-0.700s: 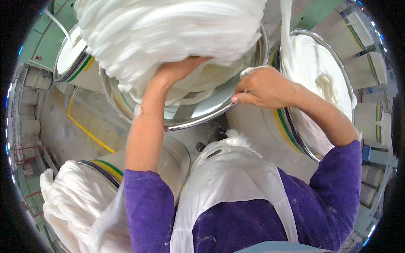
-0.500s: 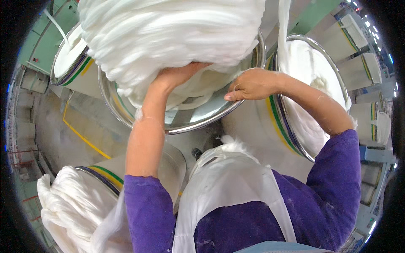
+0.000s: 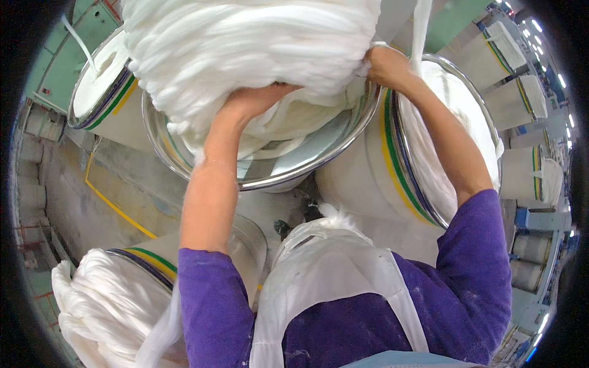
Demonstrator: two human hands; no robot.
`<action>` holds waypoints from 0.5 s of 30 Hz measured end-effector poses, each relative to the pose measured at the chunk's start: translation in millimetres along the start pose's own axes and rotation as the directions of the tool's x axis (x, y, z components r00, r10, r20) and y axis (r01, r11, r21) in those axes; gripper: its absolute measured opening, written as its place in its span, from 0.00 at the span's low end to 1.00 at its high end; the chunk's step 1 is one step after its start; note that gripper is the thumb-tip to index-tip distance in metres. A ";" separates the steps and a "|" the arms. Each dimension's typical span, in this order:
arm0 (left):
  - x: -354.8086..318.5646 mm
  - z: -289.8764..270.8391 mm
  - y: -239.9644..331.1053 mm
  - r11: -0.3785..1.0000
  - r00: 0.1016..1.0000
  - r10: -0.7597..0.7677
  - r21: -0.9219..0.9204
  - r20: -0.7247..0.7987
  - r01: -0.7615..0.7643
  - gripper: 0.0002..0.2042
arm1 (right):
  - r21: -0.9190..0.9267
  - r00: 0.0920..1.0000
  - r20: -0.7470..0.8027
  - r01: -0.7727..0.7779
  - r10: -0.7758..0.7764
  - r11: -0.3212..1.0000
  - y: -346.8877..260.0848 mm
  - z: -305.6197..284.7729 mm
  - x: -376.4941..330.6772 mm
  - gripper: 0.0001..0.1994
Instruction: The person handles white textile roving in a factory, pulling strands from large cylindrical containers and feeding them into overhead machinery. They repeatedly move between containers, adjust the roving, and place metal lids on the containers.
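Note:
A thick bundle of white sliver (image 3: 251, 46), a rope-like soft fibre, bulges above a large round can (image 3: 294, 178) with a shiny metal rim. My left hand (image 3: 261, 101) holds the bundle from below, its fingers mostly hidden in the fibre. At the bundle's right edge, beside the can's rim, my right hand (image 3: 389, 66) is closed with its fingers bent inward. Whether it grips fibre or the rim is hidden. More pale sliver (image 3: 294, 126) lies inside the can under the bundle.
To the right stands a can of white sliver (image 3: 451, 116), with a strand (image 3: 421, 30) hanging down into it. Another filled can (image 3: 101, 86) is at the far left. Near left, sliver (image 3: 110, 306) spills over a can's rim. A yellow line (image 3: 116, 208) marks the floor.
My right hand has moved up and away from the can's near rim to the right edge of the bundle. The left hand stays under the bundle, nearly in the same place.

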State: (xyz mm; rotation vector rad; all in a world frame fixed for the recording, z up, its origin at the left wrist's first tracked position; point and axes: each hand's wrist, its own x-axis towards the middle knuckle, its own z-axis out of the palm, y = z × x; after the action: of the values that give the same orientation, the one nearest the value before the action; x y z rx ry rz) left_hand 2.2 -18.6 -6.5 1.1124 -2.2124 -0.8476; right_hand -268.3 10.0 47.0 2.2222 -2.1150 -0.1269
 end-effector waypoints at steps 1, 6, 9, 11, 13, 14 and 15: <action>1.0 -2.9 -0.8 1.000 0.999 -0.014 0.005 0.032 0.014 0.32 | 0.074 0.995 0.041 0.091 -0.094 0.993 3.4 -11.6 -13.8 0.14; 5.2 -2.8 -3.9 0.996 0.997 -0.013 0.086 0.074 0.006 0.30 | 0.702 0.940 -0.196 0.334 -0.279 0.629 20.4 -68.0 -144.9 0.11; 6.1 0.2 -7.3 0.986 0.993 -0.029 0.166 0.115 0.009 0.30 | 0.535 0.763 -0.452 0.647 -0.463 0.544 35.7 -94.0 -221.5 0.07; 5.4 0.8 -4.9 0.977 0.990 -0.037 0.212 0.134 0.008 0.31 | 0.589 0.513 -0.482 0.790 -0.711 0.171 56.9 -116.2 -247.3 0.08; -0.1 1.8 5.0 0.976 0.947 -0.202 0.129 0.251 0.174 0.32 | 0.857 0.174 -0.364 0.447 -0.915 -0.256 72.4 -138.0 -272.1 0.12; -5.6 5.1 13.9 0.957 0.906 -0.289 0.101 0.311 0.271 0.33 | 0.836 0.242 -0.446 0.455 -0.862 -0.305 66.8 -139.2 -297.5 0.12; -11.9 8.4 25.4 0.927 0.854 -0.370 0.078 0.366 0.368 0.34 | 0.815 0.314 -0.514 0.470 -0.798 -0.340 59.3 -142.9 -316.5 0.12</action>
State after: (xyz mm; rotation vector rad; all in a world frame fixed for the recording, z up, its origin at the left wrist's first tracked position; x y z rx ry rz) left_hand -10.2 5.7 4.3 1.5162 -2.3313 -1.3145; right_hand -327.1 322.4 198.9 4.0430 -0.0079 1.3035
